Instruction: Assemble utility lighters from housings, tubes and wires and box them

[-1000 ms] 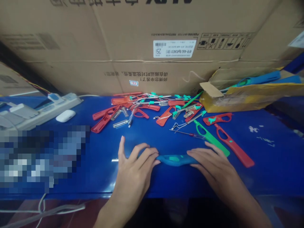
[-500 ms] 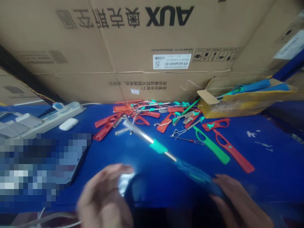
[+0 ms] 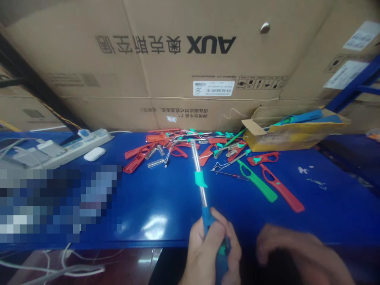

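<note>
wrapping l grip (image 3: 208, 247) round blue plastic-handled lighter (image 3: 207, 217), silver metal tube (image 3: 203, 196) jutting fwd of it; r grip (image 3: 292, 247) nr surface (image 3: 142, 198), blurred, can't tell state.

Left of centre, the blue tabletop (image 3: 148, 198) offers open passage. Red casings (image 3: 157, 137) clutter the middle, the yellow-taped carton (image 3: 276, 140) blocks upper right, and cardboard (image 3: 166, 71) walls the top; the pixelated lower left is hard to judge.
</note>
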`<state>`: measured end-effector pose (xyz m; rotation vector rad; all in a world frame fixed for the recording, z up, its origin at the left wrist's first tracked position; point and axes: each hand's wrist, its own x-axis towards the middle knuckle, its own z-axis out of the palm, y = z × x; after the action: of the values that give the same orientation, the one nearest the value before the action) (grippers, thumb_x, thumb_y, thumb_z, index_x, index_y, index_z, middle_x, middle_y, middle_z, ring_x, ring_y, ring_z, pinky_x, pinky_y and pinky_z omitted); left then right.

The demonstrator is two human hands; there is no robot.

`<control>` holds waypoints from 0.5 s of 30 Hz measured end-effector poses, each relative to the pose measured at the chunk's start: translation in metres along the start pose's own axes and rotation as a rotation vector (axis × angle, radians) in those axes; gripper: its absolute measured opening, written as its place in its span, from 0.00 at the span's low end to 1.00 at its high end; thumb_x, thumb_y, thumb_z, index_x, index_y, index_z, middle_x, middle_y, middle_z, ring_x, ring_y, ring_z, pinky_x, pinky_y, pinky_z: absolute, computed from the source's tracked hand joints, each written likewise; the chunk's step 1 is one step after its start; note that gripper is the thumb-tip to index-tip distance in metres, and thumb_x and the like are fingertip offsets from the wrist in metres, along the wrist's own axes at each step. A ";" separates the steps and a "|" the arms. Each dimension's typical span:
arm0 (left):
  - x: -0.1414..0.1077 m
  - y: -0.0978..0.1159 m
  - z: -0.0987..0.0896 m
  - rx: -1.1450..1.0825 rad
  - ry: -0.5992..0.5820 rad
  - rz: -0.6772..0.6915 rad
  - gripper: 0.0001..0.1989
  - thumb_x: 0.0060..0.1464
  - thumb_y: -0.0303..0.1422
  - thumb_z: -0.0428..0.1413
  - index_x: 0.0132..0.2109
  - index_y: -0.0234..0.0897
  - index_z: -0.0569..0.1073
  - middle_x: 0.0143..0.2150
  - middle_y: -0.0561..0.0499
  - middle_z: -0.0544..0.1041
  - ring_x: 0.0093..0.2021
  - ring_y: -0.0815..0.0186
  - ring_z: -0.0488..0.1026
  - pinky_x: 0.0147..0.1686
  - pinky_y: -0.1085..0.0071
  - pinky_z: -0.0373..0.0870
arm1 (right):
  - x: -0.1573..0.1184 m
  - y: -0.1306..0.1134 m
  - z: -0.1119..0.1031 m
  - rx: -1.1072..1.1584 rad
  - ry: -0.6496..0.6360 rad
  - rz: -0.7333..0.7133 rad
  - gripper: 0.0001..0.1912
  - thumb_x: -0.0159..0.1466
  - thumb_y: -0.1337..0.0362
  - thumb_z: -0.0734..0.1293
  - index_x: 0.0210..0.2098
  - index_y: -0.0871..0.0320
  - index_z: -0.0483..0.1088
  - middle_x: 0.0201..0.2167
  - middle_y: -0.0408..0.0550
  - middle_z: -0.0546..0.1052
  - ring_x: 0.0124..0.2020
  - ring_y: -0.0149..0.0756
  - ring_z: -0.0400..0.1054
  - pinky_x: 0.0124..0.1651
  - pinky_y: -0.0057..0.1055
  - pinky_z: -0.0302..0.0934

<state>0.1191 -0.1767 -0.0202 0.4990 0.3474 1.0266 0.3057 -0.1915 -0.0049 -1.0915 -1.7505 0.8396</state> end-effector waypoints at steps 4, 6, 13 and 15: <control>-0.007 -0.007 -0.001 0.166 0.035 -0.109 0.24 0.56 0.52 0.63 0.35 0.37 0.65 0.20 0.58 0.67 0.17 0.78 0.57 0.18 0.82 0.55 | 0.027 -0.006 0.002 0.206 0.141 0.112 0.23 0.72 0.46 0.58 0.58 0.47 0.73 0.50 0.49 0.81 0.49 0.40 0.77 0.53 0.34 0.72; -0.008 -0.008 0.000 0.292 0.055 -0.196 0.23 0.54 0.51 0.64 0.35 0.36 0.67 0.21 0.57 0.67 0.18 0.78 0.57 0.18 0.81 0.54 | 0.041 -0.012 0.012 0.257 0.106 0.187 0.22 0.71 0.49 0.62 0.60 0.47 0.72 0.55 0.50 0.80 0.55 0.43 0.75 0.56 0.38 0.71; -0.003 0.014 0.001 0.671 0.116 -0.217 0.13 0.60 0.42 0.60 0.39 0.35 0.74 0.23 0.56 0.68 0.20 0.75 0.58 0.20 0.78 0.55 | 0.052 -0.025 0.037 0.451 0.139 0.250 0.11 0.68 0.54 0.68 0.36 0.50 0.81 0.43 0.47 0.83 0.46 0.40 0.78 0.42 0.30 0.76; -0.002 0.021 0.001 0.704 0.091 -0.210 0.14 0.61 0.42 0.59 0.43 0.35 0.76 0.24 0.55 0.69 0.21 0.74 0.60 0.21 0.77 0.57 | 0.047 -0.024 0.042 0.569 -0.010 0.339 0.13 0.69 0.53 0.66 0.38 0.51 0.81 0.51 0.48 0.81 0.38 0.36 0.79 0.31 0.26 0.75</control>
<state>0.1037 -0.1704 -0.0075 1.0234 0.8354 0.7040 0.2485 -0.1610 0.0152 -0.9957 -1.2230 1.4449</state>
